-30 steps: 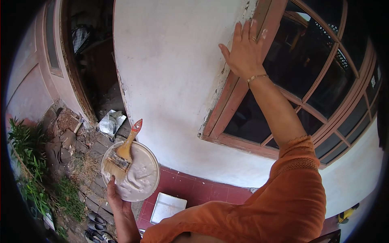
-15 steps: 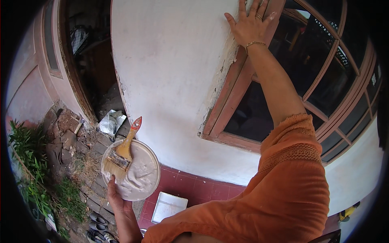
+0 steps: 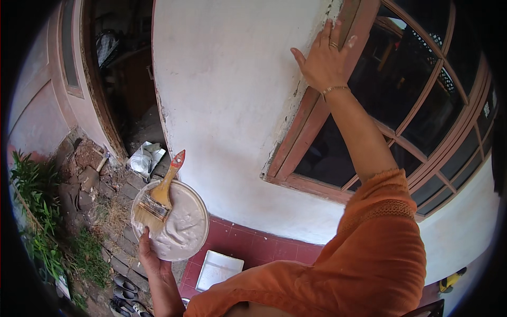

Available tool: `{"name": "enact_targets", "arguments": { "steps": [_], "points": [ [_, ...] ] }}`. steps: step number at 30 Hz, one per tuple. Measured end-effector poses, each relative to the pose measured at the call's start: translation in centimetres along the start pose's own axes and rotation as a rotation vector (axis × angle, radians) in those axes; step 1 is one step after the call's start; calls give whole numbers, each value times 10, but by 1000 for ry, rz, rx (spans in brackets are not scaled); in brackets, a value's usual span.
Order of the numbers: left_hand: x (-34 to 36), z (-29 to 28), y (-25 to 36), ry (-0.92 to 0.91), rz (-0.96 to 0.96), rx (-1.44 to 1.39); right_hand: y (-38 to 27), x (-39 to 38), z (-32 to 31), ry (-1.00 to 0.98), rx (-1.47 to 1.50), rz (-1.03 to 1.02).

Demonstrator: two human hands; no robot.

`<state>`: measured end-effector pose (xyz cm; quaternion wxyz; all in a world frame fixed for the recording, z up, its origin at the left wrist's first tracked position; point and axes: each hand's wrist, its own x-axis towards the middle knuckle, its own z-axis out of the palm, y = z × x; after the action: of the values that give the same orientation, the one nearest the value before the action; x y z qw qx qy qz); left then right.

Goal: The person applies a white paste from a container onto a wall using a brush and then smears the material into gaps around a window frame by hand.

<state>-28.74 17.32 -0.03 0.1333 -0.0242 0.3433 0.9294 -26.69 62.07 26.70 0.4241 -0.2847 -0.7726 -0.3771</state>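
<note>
My left hand (image 3: 150, 255) grips the edge of a round tub (image 3: 206, 212) filled with thick, pale, pinkish-white paint (image 3: 186, 224). A wide paintbrush (image 3: 165, 192) with a worn wooden handle and red tip lies across the tub, its bristles near my left thumb. Higher up, my right hand (image 3: 325, 62) is spread against the edge of the white wall (image 3: 227, 105), beside the brown wooden window frame (image 3: 298, 138). Pale smears mark its fingertips, and no tool shows in it. Chipped, rough plaster runs along the wall where it meets the frame.
Below the wall, a white tray (image 3: 219, 270) sits on red floor tiles (image 3: 264, 248). A crumpled silvery bag (image 3: 146, 158) lies by the dark doorway (image 3: 127, 79). Green plants (image 3: 37, 211), broken paving and several shoes (image 3: 125, 289) are at the left. Glass panes fill the window at the right.
My right hand has slid down along the wall's edge beside the window frame, fingers still spread. The left hand, tub and paintbrush stay almost where they were.
</note>
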Motion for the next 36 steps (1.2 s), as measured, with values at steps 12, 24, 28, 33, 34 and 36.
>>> {"name": "enact_targets", "arguments": {
  "steps": [12,24,28,33,34,36],
  "points": [
    [2,-3,3,-31,-16,10,19,72,-9,285,155,-58],
    [1,1,5,-27,-38,-4,2,16,24,162,130,0],
    [1,-2,4,13,-27,0,-19,-23,22,6,93,-72],
    [-1,-3,5,-14,-17,-3,-17,-6,-4,-29,109,-7],
    [-1,-4,5,-32,-24,-14,-11,5,-1,135,145,7],
    [-1,-3,5,-34,-37,-15,1,31,-3,102,133,46]
  ]
}}
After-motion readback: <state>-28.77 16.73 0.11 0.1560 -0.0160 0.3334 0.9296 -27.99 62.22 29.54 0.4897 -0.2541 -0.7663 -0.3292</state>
